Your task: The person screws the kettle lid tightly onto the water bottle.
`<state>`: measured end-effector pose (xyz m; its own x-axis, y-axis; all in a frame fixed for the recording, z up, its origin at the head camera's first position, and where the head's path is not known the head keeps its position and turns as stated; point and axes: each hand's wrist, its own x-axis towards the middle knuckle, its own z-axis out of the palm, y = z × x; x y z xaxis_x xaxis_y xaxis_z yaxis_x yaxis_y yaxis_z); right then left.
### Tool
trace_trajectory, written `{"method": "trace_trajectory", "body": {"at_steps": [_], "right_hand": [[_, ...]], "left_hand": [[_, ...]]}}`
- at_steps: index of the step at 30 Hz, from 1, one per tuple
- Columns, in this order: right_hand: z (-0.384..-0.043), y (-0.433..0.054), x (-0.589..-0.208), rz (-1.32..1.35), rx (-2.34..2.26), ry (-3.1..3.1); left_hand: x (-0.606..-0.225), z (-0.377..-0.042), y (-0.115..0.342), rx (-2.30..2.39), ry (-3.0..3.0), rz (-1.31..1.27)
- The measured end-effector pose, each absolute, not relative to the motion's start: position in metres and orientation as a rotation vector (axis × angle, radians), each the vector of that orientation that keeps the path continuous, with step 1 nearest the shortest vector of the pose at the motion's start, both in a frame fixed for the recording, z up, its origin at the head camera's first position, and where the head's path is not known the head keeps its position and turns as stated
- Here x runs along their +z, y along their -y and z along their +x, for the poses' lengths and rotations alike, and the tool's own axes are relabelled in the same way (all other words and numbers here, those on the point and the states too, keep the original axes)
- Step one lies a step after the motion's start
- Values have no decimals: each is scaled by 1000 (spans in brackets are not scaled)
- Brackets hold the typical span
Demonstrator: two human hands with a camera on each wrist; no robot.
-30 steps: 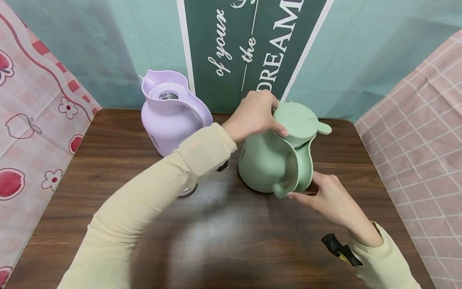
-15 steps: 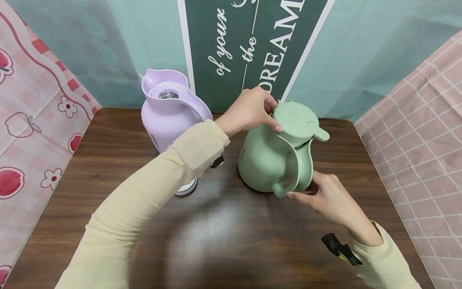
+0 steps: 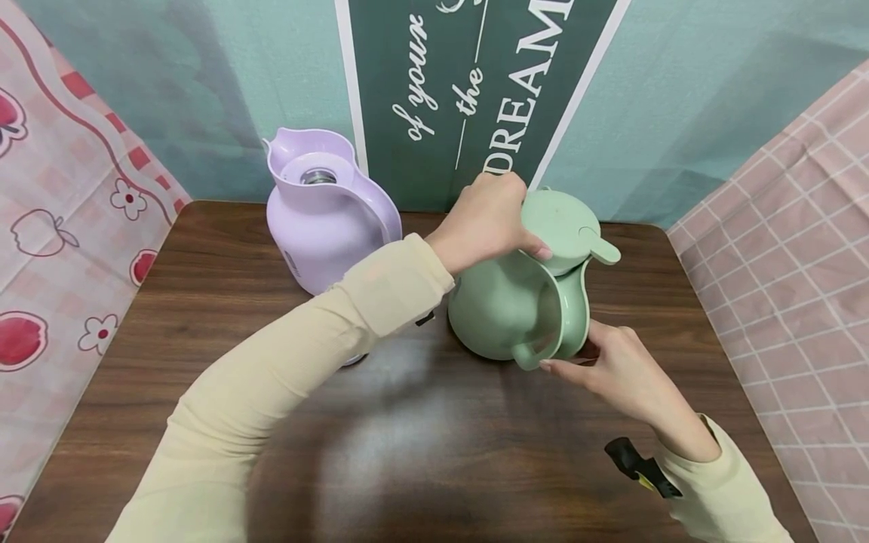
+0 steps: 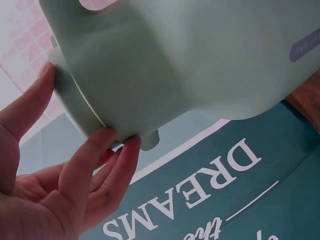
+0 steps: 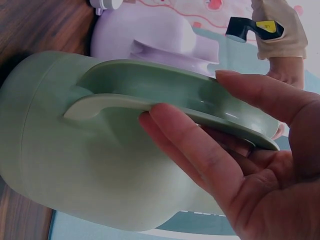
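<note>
And here's the green jug (image 3: pixel 492 305), upright on the table (image 3: pixel 434 452), right of the purple jug (image 3: pixel 322 219), its long axis running straight up from the wood! The handle (image 3: pixel 575 313) faces back toward me, slightly right, while the tab (image 3: pixel 603 249) on the lid (image 3: pixel 560 219) points rightward. My left hand (image 3: pixel 485 222) pinches the lid's edge, thumb and fingers parted by its rim; my right hand (image 3: pixel 621 369) holds the handle lightly between thumb and nearly straight fingers.

Brown wooden table (image 3: pixel 475 467); teal backdrop (image 3: pixel 699 83)
</note>
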<state>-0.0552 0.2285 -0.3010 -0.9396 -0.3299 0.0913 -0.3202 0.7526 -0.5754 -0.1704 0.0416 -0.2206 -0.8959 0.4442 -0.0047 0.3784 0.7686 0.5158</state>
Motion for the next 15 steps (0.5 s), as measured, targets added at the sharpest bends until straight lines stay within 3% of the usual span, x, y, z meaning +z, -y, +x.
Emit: {"method": "trace_trajectory", "body": {"at_steps": [15], "right_hand": [[-54,-230,-300,-521,-983,-2905]], "left_hand": [[-227,-190,-23,979,-2711,944]]}}
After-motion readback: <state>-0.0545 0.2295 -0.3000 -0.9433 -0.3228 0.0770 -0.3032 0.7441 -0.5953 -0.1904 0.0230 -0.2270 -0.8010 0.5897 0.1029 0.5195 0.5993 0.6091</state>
